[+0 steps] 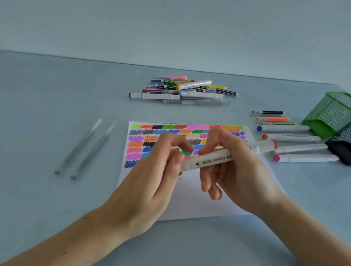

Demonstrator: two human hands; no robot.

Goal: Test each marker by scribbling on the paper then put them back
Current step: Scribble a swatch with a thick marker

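Note:
Above a white paper (190, 195) covered with rows of coloured scribbles, both my hands hold one thick white marker (211, 159). My right hand (235, 165) grips its barrel, thumb and forefinger curled over the top. My left hand (159, 168) pinches the marker's left end, where a green cap (185, 152) shows between the fingers. Whether the cap is on or off the marker I cannot tell. A pile of several thin and thick markers (184, 90) lies behind the paper. To the right is a row of several more markers (287, 135).
A green mesh holder (332, 113) and a black mesh holder (347, 144) lie tipped at the right edge. Two clear thin pens (85, 149) lie left of the paper. The grey table (51, 107) ends at a wall behind.

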